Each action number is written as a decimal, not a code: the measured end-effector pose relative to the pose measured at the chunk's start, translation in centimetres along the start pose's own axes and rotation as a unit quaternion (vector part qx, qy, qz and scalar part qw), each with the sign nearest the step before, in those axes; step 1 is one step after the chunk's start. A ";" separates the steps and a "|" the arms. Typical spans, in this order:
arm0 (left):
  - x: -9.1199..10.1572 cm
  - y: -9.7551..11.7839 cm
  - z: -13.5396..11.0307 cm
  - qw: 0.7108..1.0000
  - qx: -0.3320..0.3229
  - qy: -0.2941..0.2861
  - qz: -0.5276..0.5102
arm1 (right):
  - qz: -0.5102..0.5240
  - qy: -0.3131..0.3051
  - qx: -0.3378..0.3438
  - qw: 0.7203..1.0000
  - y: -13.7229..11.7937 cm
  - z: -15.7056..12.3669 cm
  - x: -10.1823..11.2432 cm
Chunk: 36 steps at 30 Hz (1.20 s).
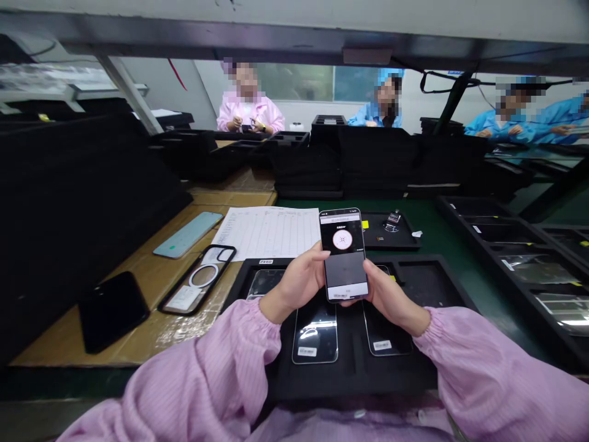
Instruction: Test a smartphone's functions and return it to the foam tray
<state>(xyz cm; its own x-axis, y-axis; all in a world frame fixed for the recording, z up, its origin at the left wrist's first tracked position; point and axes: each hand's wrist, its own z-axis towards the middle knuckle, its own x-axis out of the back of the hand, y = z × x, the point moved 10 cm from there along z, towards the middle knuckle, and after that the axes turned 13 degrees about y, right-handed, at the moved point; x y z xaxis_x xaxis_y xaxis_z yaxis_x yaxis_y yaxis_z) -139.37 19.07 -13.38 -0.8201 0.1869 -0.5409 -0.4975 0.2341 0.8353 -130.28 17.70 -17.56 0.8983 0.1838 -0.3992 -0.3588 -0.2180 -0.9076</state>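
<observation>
I hold a lit smartphone (343,253) upright in front of me with both hands. Its screen shows a round dial on a dark field. My left hand (299,283) grips the phone's left edge, thumb near the screen. My right hand (389,294) is wrapped round the right edge and the back. Below the hands lies a black foam tray (423,282) with several phones resting in its pockets, two of them (315,334) (385,336) with white labels.
A printed sheet (267,232), a light blue phone (188,234), a clear ringed case (197,279) and a dark phone (113,310) lie at left on cardboard. Black tray stacks (322,162) stand behind. More trays (519,252) run along the right. Three people sit beyond.
</observation>
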 end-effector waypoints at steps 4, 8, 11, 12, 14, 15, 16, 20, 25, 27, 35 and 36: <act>-0.4 -0.2 -0.2 0.999 0.025 -0.013 0.025 | 0.018 0.075 0.071 0.994 -1.8 0.9 1.8; -1.2 -2.4 -1.9 0.978 0.165 -0.097 0.088 | 0.065 0.210 0.116 0.969 -3.7 1.5 5.4; -1.8 -5.1 -5.3 0.913 0.309 -0.206 0.170 | 0.071 0.260 0.092 0.958 -3.6 1.6 6.8; -1.9 -5.5 -6.0 0.899 0.326 -0.221 0.190 | 0.069 0.264 0.085 0.958 -3.5 1.7 6.9; -2.1 -5.2 -5.6 0.918 0.283 -0.198 0.194 | 0.070 0.267 0.072 0.958 -3.1 1.8 7.1; -2.3 -4.4 -4.8 0.942 0.234 -0.167 0.173 | 0.073 0.268 0.066 0.958 -2.8 1.9 7.1; -2.4 -3.4 -4.0 0.963 0.181 -0.135 0.144 | 0.077 0.267 0.060 0.959 -2.6 1.9 7.1; -2.3 -1.0 -2.4 0.993 0.068 -0.053 0.079 | 0.069 0.216 0.052 0.973 -2.2 1.9 5.7; -1.5 0.4 -1.9 0.994 -0.008 0.000 0.108 | 0.034 0.116 0.037 0.992 -1.9 1.3 2.7; -1.6 0.6 -2.0 0.996 -0.013 -0.007 0.093 | 0.030 0.078 0.034 0.996 -1.7 1.1 1.7; -1.7 1.1 -1.8 0.999 -0.025 -0.023 0.039 | -0.057 0.031 0.220 0.973 -4.2 -1.3 0.6; -1.8 1.0 -1.8 0.999 -0.023 -0.028 0.036 | -0.066 0.023 0.248 0.966 -4.7 -1.7 0.4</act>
<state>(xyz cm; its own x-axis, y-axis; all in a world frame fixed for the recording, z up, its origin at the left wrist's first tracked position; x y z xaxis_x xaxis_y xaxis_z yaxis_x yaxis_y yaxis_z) -138.88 17.22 -11.40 -0.8382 0.2544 -0.4824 -0.4510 0.1739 0.8754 -127.83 17.12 -13.21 0.9505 0.1333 -0.2807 -0.3083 0.2924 -0.9052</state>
